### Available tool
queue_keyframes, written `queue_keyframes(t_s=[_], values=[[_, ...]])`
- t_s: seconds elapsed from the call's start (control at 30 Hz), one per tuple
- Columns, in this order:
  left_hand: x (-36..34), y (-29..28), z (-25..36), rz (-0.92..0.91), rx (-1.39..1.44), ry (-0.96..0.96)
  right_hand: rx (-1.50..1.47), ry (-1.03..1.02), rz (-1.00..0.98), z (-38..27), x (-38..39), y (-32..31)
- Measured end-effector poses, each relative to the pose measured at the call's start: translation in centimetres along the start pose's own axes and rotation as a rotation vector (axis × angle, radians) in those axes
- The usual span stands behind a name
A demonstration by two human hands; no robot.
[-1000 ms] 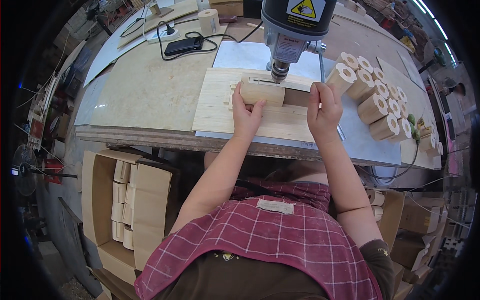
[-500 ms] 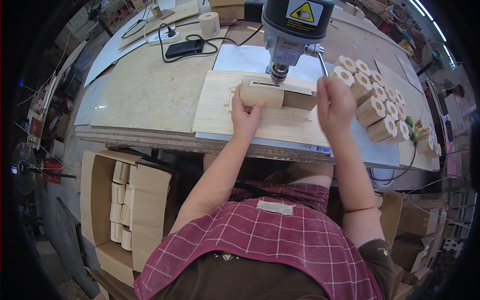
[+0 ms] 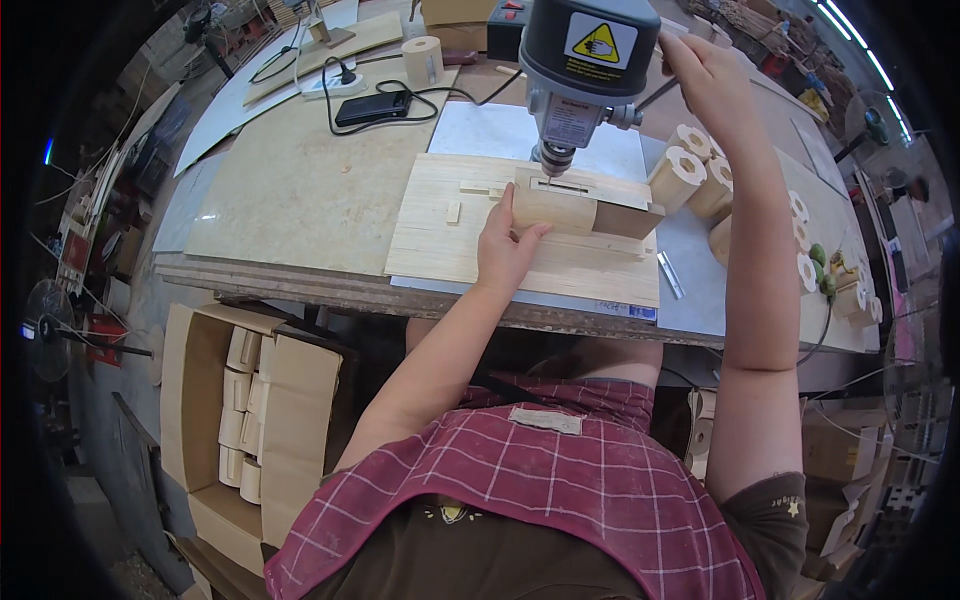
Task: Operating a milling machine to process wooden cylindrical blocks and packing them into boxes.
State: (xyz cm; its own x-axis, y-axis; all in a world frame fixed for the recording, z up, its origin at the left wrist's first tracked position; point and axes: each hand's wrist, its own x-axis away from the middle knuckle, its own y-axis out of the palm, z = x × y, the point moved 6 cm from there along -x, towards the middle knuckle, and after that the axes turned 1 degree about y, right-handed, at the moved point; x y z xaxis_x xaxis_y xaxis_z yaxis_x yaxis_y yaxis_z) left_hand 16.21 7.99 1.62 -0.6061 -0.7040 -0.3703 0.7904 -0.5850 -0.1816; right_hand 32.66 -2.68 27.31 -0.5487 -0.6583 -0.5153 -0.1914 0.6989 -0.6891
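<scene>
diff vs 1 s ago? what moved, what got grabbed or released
The right hand let go of the wooden block and rose up and back to the drill press's feed lever, where it now sits. The left hand stayed pressed against the block's near left side. The block, the jig board beneath it and the drill press head above did not visibly move, nor did the stacked wooden cylinders on the right.
</scene>
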Motion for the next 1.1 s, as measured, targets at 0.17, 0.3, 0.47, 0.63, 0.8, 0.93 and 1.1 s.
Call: queue_keyframes(t_s=[0.17,0.3,0.47,0.63,0.8,0.93,1.1], values=[[0.2,-0.3,0.0,-0.012,-0.035,-0.027,0.072,-0.089,0.187,-2.9,5.6,0.3],[0.3,-0.4,0.5,0.049,-0.052,0.057,0.075,-0.137,0.192,-3.7,9.7,2.0],[0.1,-0.3,0.9,-0.033,-0.101,-0.060,-0.069,-0.204,0.380,-2.3,12.7,4.4],[0.1,-0.8,0.6,0.010,-0.100,-0.012,-0.123,-0.231,0.416,-1.0,13.9,7.3],[0.3,-0.5,0.7,0.005,-0.057,-0.018,-0.047,-0.300,0.528,0.8,14.8,8.8],[0.4,-0.3,0.9,-0.019,-0.057,-0.017,-0.063,-0.293,0.558,2.2,15.2,9.9],[0.4,-0.2,0.4,-0.008,-0.035,-0.024,-0.022,-0.309,0.526,1.9,15.2,9.6]])
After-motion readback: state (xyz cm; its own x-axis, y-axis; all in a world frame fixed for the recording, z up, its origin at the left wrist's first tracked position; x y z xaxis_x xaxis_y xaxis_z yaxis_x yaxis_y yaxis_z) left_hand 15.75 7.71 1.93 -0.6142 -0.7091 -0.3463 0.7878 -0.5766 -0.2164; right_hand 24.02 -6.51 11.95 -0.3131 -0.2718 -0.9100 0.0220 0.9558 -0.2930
